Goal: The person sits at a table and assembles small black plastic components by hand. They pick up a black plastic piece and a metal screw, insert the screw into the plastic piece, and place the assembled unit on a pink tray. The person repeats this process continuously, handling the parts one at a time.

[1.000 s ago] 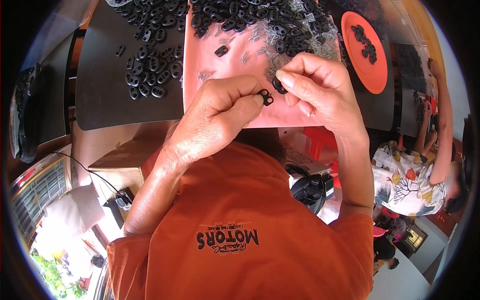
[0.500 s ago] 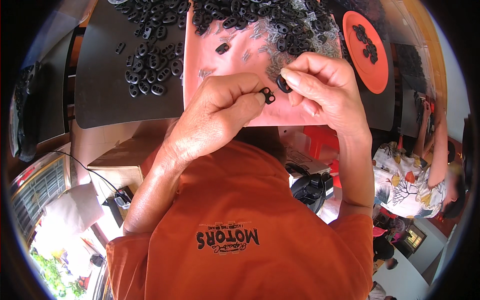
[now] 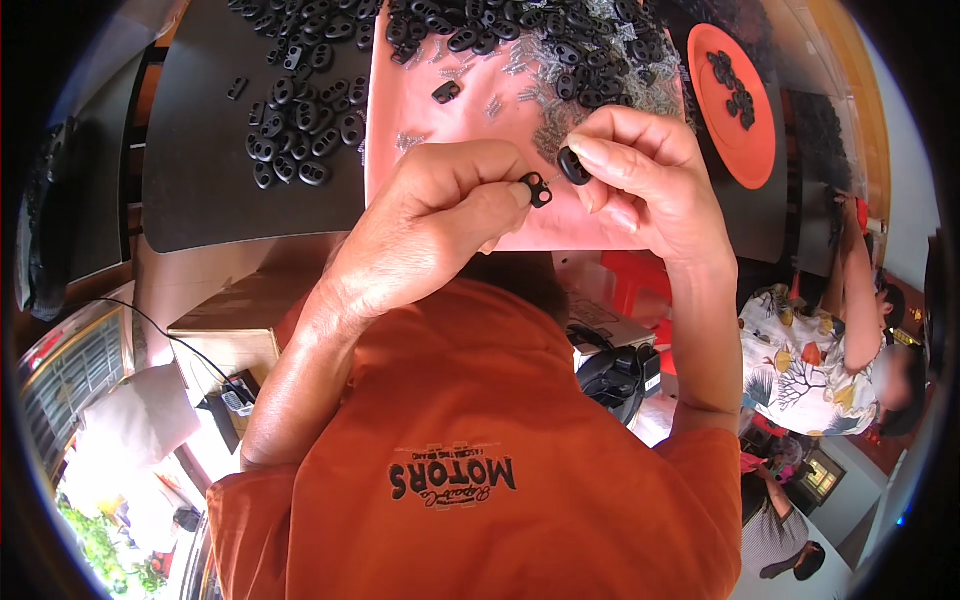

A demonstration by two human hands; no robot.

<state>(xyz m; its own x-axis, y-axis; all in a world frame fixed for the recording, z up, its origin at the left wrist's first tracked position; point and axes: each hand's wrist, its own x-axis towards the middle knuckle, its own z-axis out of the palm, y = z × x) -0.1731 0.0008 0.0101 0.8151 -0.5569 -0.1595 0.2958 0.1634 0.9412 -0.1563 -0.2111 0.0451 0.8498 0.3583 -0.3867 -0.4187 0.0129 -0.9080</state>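
- Black plastic shows in both grips, over the near part of the pink mat (image 3: 470, 130).
- Left hand (image 3: 430, 220): thumb and bent forefinger pinch the holed piece (image 3: 539, 189) by one end, its two holes clear of the fingertips.
- Right hand (image 3: 650, 170): thumb and forefinger pinch the oval (image 3: 573, 166); the lower fingers curl beneath it.
- Between the two pieces, above the mat, runs a thin glint (image 3: 553, 180), perhaps a spring; too small to be sure.
- Holding well here probably means keeping both pieces on one straight line, so that whatever sits in the gap does not buckle or flick out.
- Light, even pressure seems wise; a tilted oval could catch on the rim.
- Fingertips are best kept off the facing sides; working low over the mat should make a dropped part easy to find.
- On the mat's far right lie loose springs (image 3: 555, 130); a stray piece (image 3: 446, 92) sits nearer its left edge.
- Left of the mat is a pile (image 3: 305, 130) of black parts; right of it, a red plate (image 3: 715, 150).
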